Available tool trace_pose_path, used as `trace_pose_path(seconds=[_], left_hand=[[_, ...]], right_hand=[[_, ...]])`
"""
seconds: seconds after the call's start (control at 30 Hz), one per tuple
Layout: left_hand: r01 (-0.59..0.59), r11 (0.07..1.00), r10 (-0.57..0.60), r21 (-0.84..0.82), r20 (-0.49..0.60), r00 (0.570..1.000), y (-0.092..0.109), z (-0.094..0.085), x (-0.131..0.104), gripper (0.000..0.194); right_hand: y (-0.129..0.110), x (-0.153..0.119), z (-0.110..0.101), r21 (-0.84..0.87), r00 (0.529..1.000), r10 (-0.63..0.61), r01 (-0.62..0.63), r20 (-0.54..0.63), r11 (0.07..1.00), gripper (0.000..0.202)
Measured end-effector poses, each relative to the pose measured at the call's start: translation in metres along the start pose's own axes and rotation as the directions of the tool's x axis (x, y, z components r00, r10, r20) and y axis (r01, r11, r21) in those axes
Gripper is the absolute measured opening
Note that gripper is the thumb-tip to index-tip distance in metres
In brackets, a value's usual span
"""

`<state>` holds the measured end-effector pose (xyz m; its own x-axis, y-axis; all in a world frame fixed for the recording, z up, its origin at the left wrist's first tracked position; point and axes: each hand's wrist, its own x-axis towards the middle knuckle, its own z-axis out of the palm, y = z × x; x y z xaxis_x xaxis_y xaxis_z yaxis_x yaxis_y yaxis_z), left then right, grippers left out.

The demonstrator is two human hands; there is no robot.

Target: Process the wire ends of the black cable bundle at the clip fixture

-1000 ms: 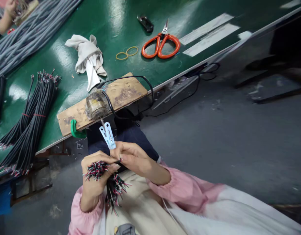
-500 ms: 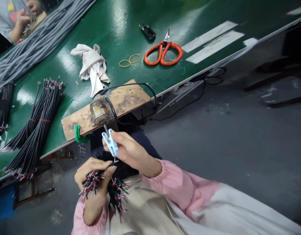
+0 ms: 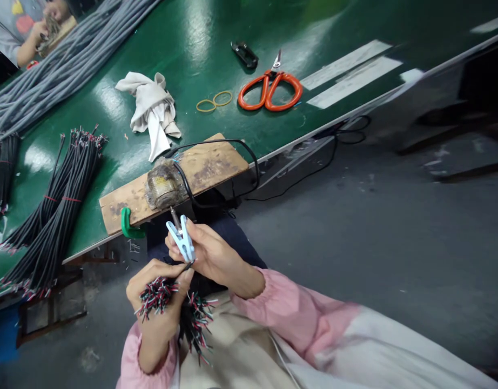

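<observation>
My left hand (image 3: 154, 292) is closed around a bundle of thin black cables (image 3: 196, 321), whose ends show red, white and black wires. Between its thumb and forefinger it pinches a single black cable (image 3: 184, 268), its tip at the lower end of a light-blue clothespin (image 3: 181, 240). My right hand (image 3: 210, 251) is closed on the clothespin, thumb and fingers at its sides. The clothespin sits on the metal shaft (image 3: 175, 218) of a small motor (image 3: 163, 185), which is wrapped in clear film or glue and fixed to a wooden board (image 3: 212, 167).
A green clamp (image 3: 129, 224) is at the board's front edge. On the green table (image 3: 208, 59) lie bundled black cables (image 3: 65, 200), grey cables (image 3: 79, 70), a white cloth (image 3: 152, 105), rubber bands (image 3: 214, 101), orange-handled scissors (image 3: 269, 92) and black snips (image 3: 244, 55). Across it, a person's hands (image 3: 40, 32) hold something.
My left hand has moved slightly up and right, bringing the pinched cable's tip to the clothespin. The white wire seen there before is now hidden. My right hand stays on the clothespin.
</observation>
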<state>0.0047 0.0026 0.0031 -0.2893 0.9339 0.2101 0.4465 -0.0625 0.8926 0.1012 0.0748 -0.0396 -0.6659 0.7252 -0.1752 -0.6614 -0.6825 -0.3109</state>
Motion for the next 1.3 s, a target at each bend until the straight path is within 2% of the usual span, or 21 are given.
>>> trace_pose_path(seconds=[0.1,0.3,0.4,0.5,0.57,0.63,0.73,0.8,0.9,0.97,1.03,1.13,1.3], left_hand=[[0.003,1.000,-0.003,-0.003,0.005,1.000,0.001,0.000,0.001,0.014],[-0.008,1.000,0.008,-0.005,0.012,1.000,0.001,0.000,0.000,0.015],[-0.003,1.000,0.003,-0.011,0.029,1.000,0.002,-0.002,-0.003,0.013],[0.035,0.999,-0.033,-0.013,0.080,0.996,0.003,-0.003,-0.004,0.010],[0.063,0.998,-0.063,0.001,0.147,0.987,0.001,-0.004,-0.003,0.010],[0.087,0.996,-0.086,0.006,0.196,0.977,-0.004,-0.003,-0.001,0.011],[0.192,0.977,-0.169,-0.095,0.203,0.964,-0.012,-0.004,0.002,0.011],[0.260,0.954,-0.234,-0.149,0.170,0.957,-0.017,-0.005,0.001,0.010],[0.249,0.964,-0.242,-0.095,0.074,0.967,-0.021,-0.009,-0.004,0.013],[0.211,0.975,-0.206,-0.071,0.076,0.976,-0.022,-0.012,-0.008,0.013],[0.188,0.977,-0.175,-0.096,0.126,0.976,-0.022,-0.014,-0.010,0.011],[0.178,0.978,-0.158,-0.107,0.177,0.972,-0.018,-0.015,-0.010,0.008],[0.166,0.985,-0.153,-0.050,0.200,0.968,-0.010,-0.015,-0.010,0.011]], right_hand=[[0.001,0.001,-0.002,-0.007,1.000,0.014,-0.014,0.002,1.000,0.047],[0.001,0.000,-0.021,0.023,0.990,0.083,-0.081,-0.113,0.996,0.052],[0.000,-0.009,-0.028,-0.062,0.992,-0.002,-0.006,-0.126,0.998,0.047],[-0.002,-0.022,-0.030,-0.265,0.987,-0.123,0.091,-0.108,0.960,0.039],[-0.004,-0.031,-0.030,-0.416,0.980,-0.195,0.165,-0.031,0.894,0.035],[-0.007,-0.038,-0.028,-0.529,0.959,-0.260,0.282,0.116,0.801,0.029],[-0.012,-0.046,-0.023,-0.599,0.874,-0.322,0.485,0.364,0.637,0.020],[-0.013,-0.052,-0.018,-0.601,0.821,-0.313,0.565,0.477,0.566,0.019],[-0.010,-0.058,-0.014,-0.591,0.817,-0.237,0.551,0.526,0.589,0.026],[-0.007,-0.060,-0.013,-0.600,0.840,-0.252,0.525,0.481,0.604,0.031],[-0.006,-0.058,-0.014,-0.664,0.843,-0.360,0.537,0.400,0.520,0.027],[-0.008,-0.055,-0.015,-0.791,0.784,-0.513,0.540,0.349,0.288,0.012],[-0.012,-0.053,-0.010,-0.820,0.681,-0.531,0.571,0.504,-0.046,0.014]])
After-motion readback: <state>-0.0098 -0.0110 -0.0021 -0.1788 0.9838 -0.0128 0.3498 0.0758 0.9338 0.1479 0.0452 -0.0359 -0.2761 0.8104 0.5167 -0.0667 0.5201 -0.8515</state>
